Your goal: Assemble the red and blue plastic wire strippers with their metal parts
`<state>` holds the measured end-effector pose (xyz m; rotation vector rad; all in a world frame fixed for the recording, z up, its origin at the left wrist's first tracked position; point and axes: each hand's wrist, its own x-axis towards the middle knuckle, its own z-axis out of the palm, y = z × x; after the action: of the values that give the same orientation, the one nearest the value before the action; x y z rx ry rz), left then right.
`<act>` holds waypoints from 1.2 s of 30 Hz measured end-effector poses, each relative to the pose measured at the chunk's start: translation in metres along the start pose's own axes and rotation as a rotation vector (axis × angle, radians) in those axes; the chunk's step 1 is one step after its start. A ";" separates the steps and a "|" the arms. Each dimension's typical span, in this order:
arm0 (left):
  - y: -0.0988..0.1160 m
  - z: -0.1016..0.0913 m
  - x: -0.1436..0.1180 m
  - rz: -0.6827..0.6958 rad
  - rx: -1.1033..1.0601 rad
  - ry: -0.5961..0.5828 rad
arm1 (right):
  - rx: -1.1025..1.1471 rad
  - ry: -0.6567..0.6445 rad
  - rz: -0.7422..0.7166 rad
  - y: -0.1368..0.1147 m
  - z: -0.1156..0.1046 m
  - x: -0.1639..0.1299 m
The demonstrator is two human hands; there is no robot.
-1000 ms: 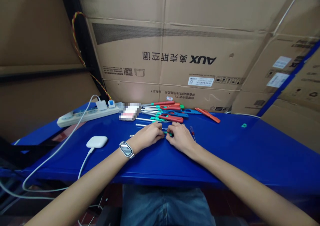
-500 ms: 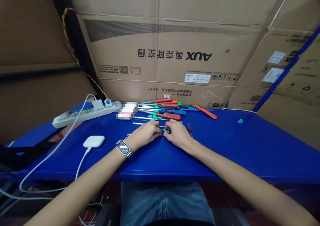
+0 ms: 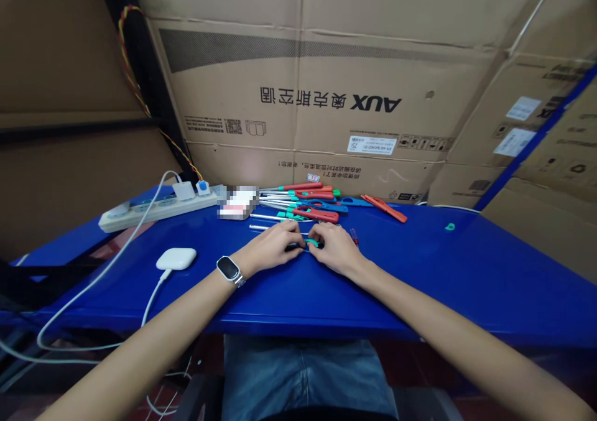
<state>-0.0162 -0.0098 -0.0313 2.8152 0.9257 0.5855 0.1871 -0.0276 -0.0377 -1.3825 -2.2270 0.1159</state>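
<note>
My left hand (image 3: 280, 245) and my right hand (image 3: 336, 247) meet low over the blue table, fingertips almost touching. A small green part (image 3: 313, 242) shows between them, within my right fingers' pinch. The left fingers are curled closed around something dark, mostly hidden by the hand. Thin metal pieces show just behind the fingertips. Beyond my hands lies a pile of long-nosed lighters with a red handle (image 3: 317, 214), a blue handle (image 3: 333, 207) and metal tubes. A screwdriver (image 3: 354, 237) with a red-purple handle rests beside my right hand.
A white power strip (image 3: 163, 208) with plugs and an earphone case (image 3: 176, 259) on a cable are at the left. A pixelated flat item (image 3: 237, 204) lies by the pile. An orange-red casing (image 3: 385, 208) and a small green ring (image 3: 449, 227) lie right. Cardboard (image 3: 326, 66) stands behind.
The fingers of both hands have shifted slightly, and more of the dark item and green part shows between them. The whole view has moved a little. Everything else on the table stays put.
</note>
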 end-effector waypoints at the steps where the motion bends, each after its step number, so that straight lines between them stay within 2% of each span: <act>1: 0.000 0.000 0.000 -0.028 -0.025 0.034 | 0.042 0.017 -0.012 0.002 0.001 0.000; 4: -0.002 -0.001 0.001 -0.124 -0.085 0.090 | 0.174 0.056 -0.023 0.006 0.001 0.000; 9: -0.009 -0.001 0.006 -0.143 -0.196 -0.069 | 0.260 0.067 -0.046 0.007 0.000 0.001; 15: -0.010 -0.003 0.007 -0.160 -0.279 -0.115 | 0.264 0.045 -0.085 0.009 0.000 0.000; 21: 0.001 -0.005 0.008 -0.179 -0.086 -0.063 | 0.218 0.016 -0.114 0.009 0.000 0.001; 26: 0.007 -0.003 0.013 -0.182 0.029 -0.082 | 0.194 0.047 -0.118 0.009 0.004 0.001; 36: 0.030 -0.007 0.011 -0.208 0.304 -0.096 | 0.353 0.085 -0.123 0.016 0.008 0.003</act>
<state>0.0053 -0.0275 -0.0149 2.9153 1.3694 0.3025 0.1951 -0.0158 -0.0486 -1.0400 -2.0919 0.3800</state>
